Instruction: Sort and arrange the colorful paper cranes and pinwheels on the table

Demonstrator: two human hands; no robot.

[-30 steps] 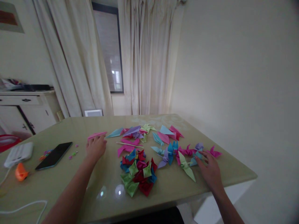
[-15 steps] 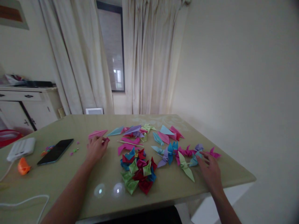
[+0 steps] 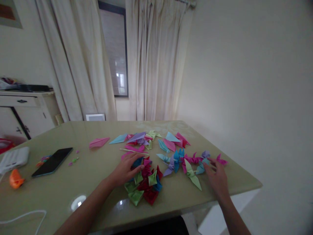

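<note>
My left hand (image 3: 126,169) lies open on the left side of a pile of folded paper pieces (image 3: 146,182) in red, green and blue, fingers spread over a blue and a pink piece. My right hand (image 3: 216,176) rests open and flat on the table (image 3: 97,176) beside a row of paper cranes (image 3: 190,161), its fingertips touching a light blue one. A pink folded paper (image 3: 98,142) sits alone further left, away from both hands. A thin wooden stick (image 3: 133,151) lies behind the pile.
More flat folded papers (image 3: 146,138) lie at the back of the table. A black phone (image 3: 52,161), small beads (image 3: 73,160), a white box (image 3: 13,158), an orange object (image 3: 15,179) and a white cable (image 3: 22,217) are on the left. The table's right edge is close to my right hand.
My left hand has let go of the pink folded paper at the left and moved right onto the pile of folded pieces. My right hand has stayed by the cranes.
</note>
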